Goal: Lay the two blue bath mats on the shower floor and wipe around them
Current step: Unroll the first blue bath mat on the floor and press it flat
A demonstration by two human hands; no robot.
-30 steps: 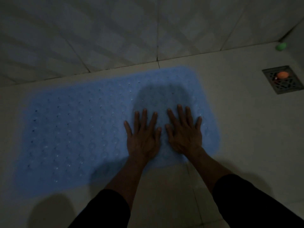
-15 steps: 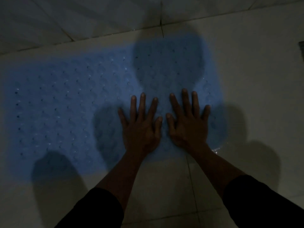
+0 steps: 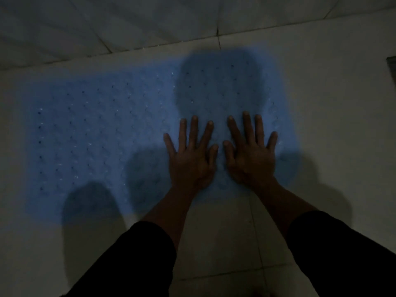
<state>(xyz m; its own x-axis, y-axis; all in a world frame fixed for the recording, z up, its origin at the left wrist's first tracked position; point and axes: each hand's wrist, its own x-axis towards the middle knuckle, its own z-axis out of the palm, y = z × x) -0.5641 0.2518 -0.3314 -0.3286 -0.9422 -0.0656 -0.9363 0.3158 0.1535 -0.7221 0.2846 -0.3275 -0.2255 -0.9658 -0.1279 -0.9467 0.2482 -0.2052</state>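
One blue bath mat with rows of small holes lies flat on the pale tiled shower floor, its long side running left to right along the wall. My left hand and my right hand rest palm down side by side on the mat's right half near its front edge, fingers spread, holding nothing. A second mat is not in view. The light is dim and shadows of my head and arms fall across the mat.
The tiled wall meets the floor just behind the mat. A corner of the metal floor drain shows at the right edge. Bare floor tiles lie to the right of the mat and in front of it.
The view has dropped and come closer, so the drain has slid almost out of frame at the right. Both hands stay flat on the mat in about the same spot.
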